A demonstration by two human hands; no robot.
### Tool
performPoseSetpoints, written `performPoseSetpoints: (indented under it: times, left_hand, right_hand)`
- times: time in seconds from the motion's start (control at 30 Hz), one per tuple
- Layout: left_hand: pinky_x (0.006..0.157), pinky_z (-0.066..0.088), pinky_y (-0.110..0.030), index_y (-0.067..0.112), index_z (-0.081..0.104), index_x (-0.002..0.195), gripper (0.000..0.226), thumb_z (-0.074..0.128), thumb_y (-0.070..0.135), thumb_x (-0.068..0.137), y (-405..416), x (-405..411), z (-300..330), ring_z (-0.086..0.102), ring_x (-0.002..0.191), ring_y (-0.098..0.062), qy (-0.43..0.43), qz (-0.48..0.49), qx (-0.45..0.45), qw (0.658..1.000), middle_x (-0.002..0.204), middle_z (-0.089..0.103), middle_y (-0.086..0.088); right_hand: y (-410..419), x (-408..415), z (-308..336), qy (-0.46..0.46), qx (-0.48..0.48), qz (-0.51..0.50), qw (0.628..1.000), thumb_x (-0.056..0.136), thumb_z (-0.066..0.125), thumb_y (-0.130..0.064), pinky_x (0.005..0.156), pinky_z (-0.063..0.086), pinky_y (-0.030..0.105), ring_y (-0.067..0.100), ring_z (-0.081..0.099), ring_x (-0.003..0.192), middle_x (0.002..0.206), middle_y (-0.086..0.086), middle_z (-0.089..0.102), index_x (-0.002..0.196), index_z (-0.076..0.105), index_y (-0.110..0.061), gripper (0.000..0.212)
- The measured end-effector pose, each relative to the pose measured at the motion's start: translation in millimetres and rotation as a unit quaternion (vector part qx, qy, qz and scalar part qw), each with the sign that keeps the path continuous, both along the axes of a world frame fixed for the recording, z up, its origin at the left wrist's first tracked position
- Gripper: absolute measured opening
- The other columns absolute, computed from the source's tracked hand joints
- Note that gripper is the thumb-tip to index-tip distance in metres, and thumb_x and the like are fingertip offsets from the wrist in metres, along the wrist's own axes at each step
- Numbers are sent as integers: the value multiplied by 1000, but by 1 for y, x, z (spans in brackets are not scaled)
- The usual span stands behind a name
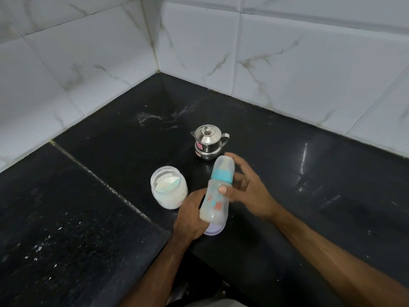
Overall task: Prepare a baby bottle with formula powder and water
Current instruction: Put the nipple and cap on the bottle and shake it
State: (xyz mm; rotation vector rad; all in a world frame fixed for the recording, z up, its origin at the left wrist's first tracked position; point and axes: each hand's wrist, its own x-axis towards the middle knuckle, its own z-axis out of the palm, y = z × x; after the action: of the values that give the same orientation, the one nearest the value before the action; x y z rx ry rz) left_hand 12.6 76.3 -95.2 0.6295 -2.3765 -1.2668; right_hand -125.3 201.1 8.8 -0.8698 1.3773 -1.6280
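A cloudy baby bottle with a teal collar and a clear cap is held above the black counter, tilted with its top away from me. My left hand grips its lower body. My right hand holds its upper body, thumb on the front, fingers spread behind the collar. An open clear jar of white formula powder, with a scoop lying inside, stands just left of the bottle. A small lidded steel pot with spout and handle stands behind the bottle.
A round pale lid lies flat on the counter under the bottle's base. The black stone counter runs into a corner of white marble-look tiled walls. White specks are scattered on the counter at the left.
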Motion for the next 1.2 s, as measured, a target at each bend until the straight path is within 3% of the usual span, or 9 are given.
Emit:
performPoseSetpoints:
  times: [0.17,0.3,0.47,0.63,0.8,0.9,1.0,1.1,1.2]
  left_hand:
    - [95,43,-17,20,63,122,41,55,42,88,4,2,-2,57,110,-1,15,40,-60,997,119,64,12]
    - [83,48,-19,20,64,115,35,64,41,87,-1,0,-4,63,100,-7,8,-3,-19,1000,108,67,11]
    - [96,42,-15,20,63,122,41,55,42,88,4,2,0,56,110,-1,18,36,-69,997,119,64,12]
    - [85,50,-16,32,62,112,35,63,52,83,0,0,1,63,100,1,13,4,-17,1000,104,65,21]
    - [96,38,-9,20,63,121,37,58,36,88,4,2,-2,56,110,0,28,42,-66,997,118,64,14]
    - [87,38,-4,24,64,109,28,60,38,85,3,1,2,57,97,3,23,30,-56,998,102,63,16]
    - [82,45,-7,34,62,108,29,67,41,81,2,0,5,61,99,8,16,4,-19,1000,100,64,19]
    - [92,45,-18,20,64,118,37,59,40,88,3,2,-2,59,105,-1,21,32,-65,997,113,65,13]
    - [93,39,-7,17,63,119,39,57,41,89,2,2,-5,55,104,2,16,43,-67,997,114,62,14]
  right_hand:
    - [-6,-23,3,-113,-40,-180,976,77,70,-14,72,59,44,27,66,109,122,9,60,138,38,-26,71]
    - [0,-5,-7,-7,17,-24,1000,74,73,-9,73,59,42,31,66,108,123,13,60,138,37,-28,75]
    - [-6,-22,0,-105,-38,-186,976,76,72,-16,72,59,44,29,66,109,124,12,58,136,39,-29,70]
    - [2,2,-6,-10,25,-19,999,73,74,-10,73,59,40,28,68,104,119,7,63,139,37,-28,78]
    - [-5,-23,6,-131,-45,-183,973,77,68,-13,72,59,44,26,67,105,117,7,62,138,38,-25,68]
    - [-3,-11,1,-92,-18,-112,989,76,70,-12,71,59,45,26,67,105,120,11,61,137,39,-29,71]
    - [1,1,-5,-11,14,-12,1000,75,72,-7,73,59,43,30,67,106,123,15,60,137,38,-29,74]
    - [-5,-14,2,-92,-15,-140,986,73,75,-18,74,59,48,30,66,109,128,15,57,138,39,-30,75]
    - [-3,-13,1,-107,-20,-150,983,73,74,-20,74,59,50,29,65,110,124,8,59,136,39,-32,73]
